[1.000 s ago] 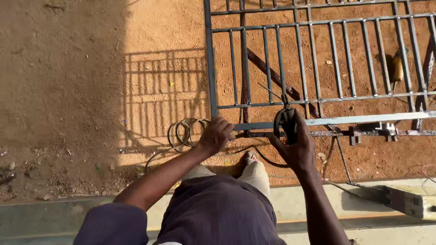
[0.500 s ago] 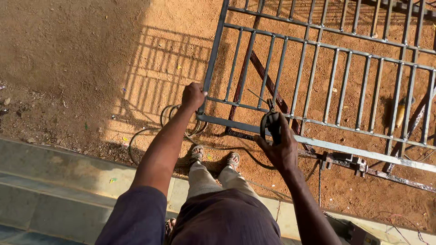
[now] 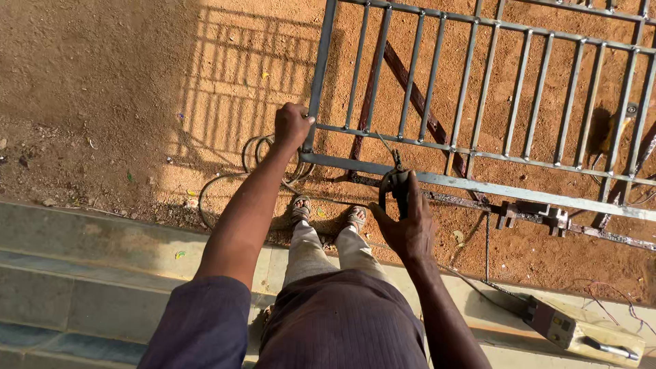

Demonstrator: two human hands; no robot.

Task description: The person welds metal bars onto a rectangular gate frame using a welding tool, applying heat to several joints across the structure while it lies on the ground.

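Observation:
A grey metal gate frame (image 3: 478, 184) with several upright bars lies raised over the red dirt. My left hand (image 3: 292, 126) grips the frame's left upright near its lower corner. My right hand (image 3: 406, 222) holds a dark welding electrode holder (image 3: 395, 186) with a thin rod sticking up, right against the frame's lower rail. My sandalled feet (image 3: 328, 213) stand on the dirt just below the rail.
Coiled cable (image 3: 256, 160) lies on the dirt beside my left hand. A brown steel bar (image 3: 417, 96) lies under the gate. A concrete ledge (image 3: 82, 273) runs along the bottom, with a small boxy tool (image 3: 581, 329) at the lower right. Metal brackets (image 3: 540, 217) sit under the rail.
The view has swung so the gate sits more tilted and to the right. My left hand has shifted up onto the frame's corner upright; my right hand stays at the rail with the holder.

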